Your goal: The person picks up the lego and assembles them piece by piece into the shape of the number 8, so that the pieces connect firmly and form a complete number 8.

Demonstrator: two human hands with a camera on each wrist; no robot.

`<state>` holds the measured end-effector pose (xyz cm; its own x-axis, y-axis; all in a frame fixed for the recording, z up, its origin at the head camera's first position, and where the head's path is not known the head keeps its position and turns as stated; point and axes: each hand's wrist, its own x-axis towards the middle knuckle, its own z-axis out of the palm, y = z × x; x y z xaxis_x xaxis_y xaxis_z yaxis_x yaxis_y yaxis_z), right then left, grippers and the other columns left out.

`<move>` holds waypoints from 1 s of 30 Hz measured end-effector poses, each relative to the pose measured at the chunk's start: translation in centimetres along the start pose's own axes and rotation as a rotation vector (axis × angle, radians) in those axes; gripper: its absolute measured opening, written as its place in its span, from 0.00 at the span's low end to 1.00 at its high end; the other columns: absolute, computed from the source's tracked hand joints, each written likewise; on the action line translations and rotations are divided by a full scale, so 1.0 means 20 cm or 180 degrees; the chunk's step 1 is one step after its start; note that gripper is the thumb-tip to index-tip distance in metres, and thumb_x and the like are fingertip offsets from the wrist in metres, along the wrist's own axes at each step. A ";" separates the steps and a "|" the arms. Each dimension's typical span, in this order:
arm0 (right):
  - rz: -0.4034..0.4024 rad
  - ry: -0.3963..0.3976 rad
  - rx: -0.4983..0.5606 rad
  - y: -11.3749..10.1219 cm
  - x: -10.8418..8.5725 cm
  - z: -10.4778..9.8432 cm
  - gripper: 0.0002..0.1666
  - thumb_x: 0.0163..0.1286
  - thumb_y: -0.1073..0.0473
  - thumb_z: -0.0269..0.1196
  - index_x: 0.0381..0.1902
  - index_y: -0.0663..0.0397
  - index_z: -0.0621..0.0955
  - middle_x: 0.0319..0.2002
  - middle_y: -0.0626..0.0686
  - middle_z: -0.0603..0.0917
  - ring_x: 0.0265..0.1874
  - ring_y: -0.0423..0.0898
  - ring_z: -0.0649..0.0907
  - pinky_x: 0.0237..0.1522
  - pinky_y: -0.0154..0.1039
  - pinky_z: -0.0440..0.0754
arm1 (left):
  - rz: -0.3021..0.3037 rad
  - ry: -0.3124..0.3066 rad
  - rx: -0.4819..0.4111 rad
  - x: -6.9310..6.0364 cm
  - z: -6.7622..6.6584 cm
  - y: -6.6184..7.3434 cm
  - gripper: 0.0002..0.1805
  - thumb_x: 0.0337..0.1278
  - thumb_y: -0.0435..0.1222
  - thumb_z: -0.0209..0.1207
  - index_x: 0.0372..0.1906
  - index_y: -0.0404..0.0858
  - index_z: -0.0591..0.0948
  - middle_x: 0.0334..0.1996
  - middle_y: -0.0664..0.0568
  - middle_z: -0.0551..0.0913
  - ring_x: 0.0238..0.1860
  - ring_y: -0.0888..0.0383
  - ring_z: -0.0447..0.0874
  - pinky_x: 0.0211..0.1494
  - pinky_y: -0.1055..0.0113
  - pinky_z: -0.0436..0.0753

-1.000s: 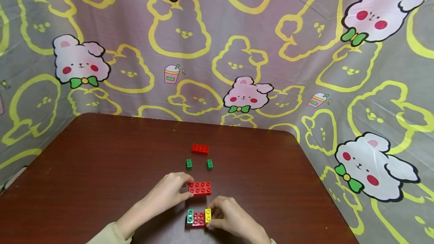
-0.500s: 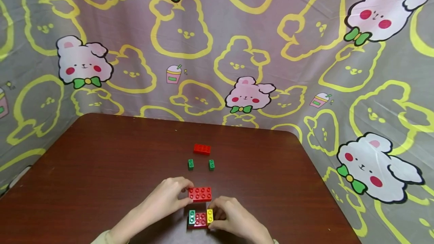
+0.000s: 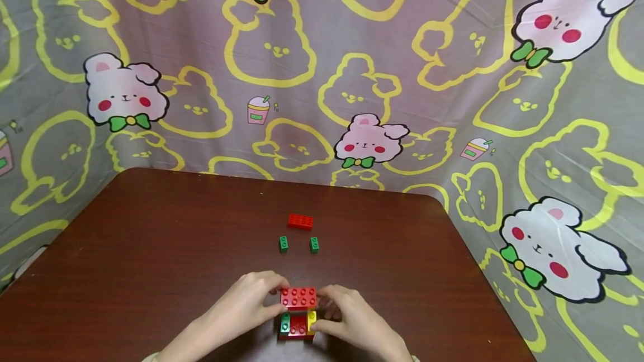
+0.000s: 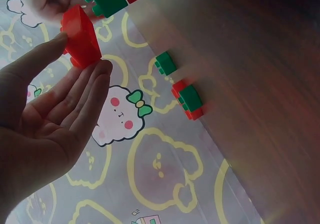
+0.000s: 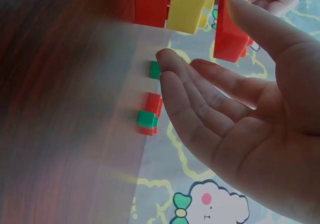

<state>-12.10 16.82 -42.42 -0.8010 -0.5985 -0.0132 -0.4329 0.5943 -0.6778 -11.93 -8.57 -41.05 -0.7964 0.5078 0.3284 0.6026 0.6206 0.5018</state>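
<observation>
My left hand (image 3: pixel 241 303) (image 4: pixel 55 109) pinches the left end of a red eight-stud brick (image 3: pixel 298 298) (image 4: pixel 81 36) (image 5: pixel 230 34) between thumb and fingers. That brick hangs just above and behind a lower red brick (image 3: pixel 298 326) (image 5: pixel 151 5), apart from it. On the lower brick, a green brick (image 3: pixel 285 323) (image 4: pixel 107 0) sits at the left end and a yellow brick (image 3: pixel 311 320) (image 5: pixel 186 8) at the right. My right hand (image 3: pixel 359 320) (image 5: pixel 240 119) is beside the right ends, fingers loosely extended, thumb across the held brick in the right wrist view; contact is unclear.
Farther back on the brown table (image 3: pixel 176 228) two small green bricks (image 3: pixel 284 244) (image 3: pixel 314 244) stand side by side, apart. Another red brick (image 3: pixel 300 221) lies behind them. A patterned cloth (image 3: pixel 292 32) hangs around the table's back and sides.
My left hand has brought the red brick nearer to me, up to the lower bricks. My right hand has loosened from the yellow brick and shifted slightly away from me, toward the held brick.
</observation>
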 end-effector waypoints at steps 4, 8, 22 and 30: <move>-0.0116 0.0091 -0.0056 0.00 -0.01 -0.01 0.26 0.64 0.48 0.69 0.55 0.55 0.78 0.40 0.52 0.86 0.32 0.28 0.81 0.34 0.25 0.82 | 0.0048 0.0017 -0.0011 -0.01 0.02 0.00 0.14 0.46 0.37 0.74 0.38 0.39 0.85 0.33 0.56 0.87 0.33 0.66 0.82 0.34 0.74 0.81; -0.0188 0.0146 -0.0096 -0.01 -0.01 -0.01 0.24 0.65 0.50 0.68 0.54 0.56 0.77 0.41 0.51 0.86 0.32 0.28 0.81 0.33 0.25 0.82 | 0.0055 -0.0002 -0.0049 -0.02 0.03 0.00 0.13 0.46 0.37 0.74 0.38 0.39 0.85 0.33 0.55 0.87 0.33 0.66 0.83 0.34 0.75 0.81; -0.0219 0.0179 -0.0205 -0.05 -0.02 -0.01 0.17 0.67 0.53 0.67 0.51 0.52 0.80 0.44 0.48 0.85 0.34 0.28 0.81 0.37 0.26 0.83 | 0.0095 -0.0107 -0.0196 -0.03 0.04 0.00 0.12 0.47 0.36 0.74 0.38 0.40 0.85 0.33 0.56 0.87 0.32 0.67 0.81 0.33 0.76 0.79; -0.0249 0.0135 -0.0205 -0.06 -0.02 -0.01 0.14 0.66 0.56 0.68 0.48 0.51 0.81 0.42 0.46 0.85 0.35 0.29 0.81 0.37 0.25 0.82 | 0.0115 -0.0117 -0.0213 -0.04 0.05 0.01 0.12 0.46 0.36 0.74 0.37 0.40 0.85 0.34 0.56 0.87 0.32 0.67 0.81 0.33 0.76 0.79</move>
<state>-11.33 16.55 -41.44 -0.7798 -0.6221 0.0699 -0.5194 0.5806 -0.6270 -11.21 -8.30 -41.96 -0.7711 0.5514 0.3183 0.6251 0.5608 0.5429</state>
